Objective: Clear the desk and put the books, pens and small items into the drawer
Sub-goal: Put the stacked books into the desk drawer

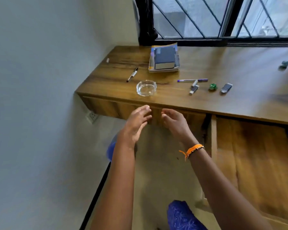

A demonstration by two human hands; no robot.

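Note:
On the wooden desk [223,63] a stack of books [164,58] lies near the window. A black pen [132,74] lies to its left, a purple pen [192,80] to its right. A glass ashtray [146,88] sits near the front edge. Small items follow to the right: a grey stick [194,88], a green piece [212,87] and a grey clip [226,88]. My left hand [136,123] and my right hand [175,123] hover empty with relaxed fingers just below the desk's front edge. The drawer [256,155] at the right stands pulled open.
A closed drawer front [103,107] runs under the desk's left end. A wall socket [92,116] sits low on the left wall. A window with black bars [223,19] backs the desk. More small objects [284,64] lie at the far right.

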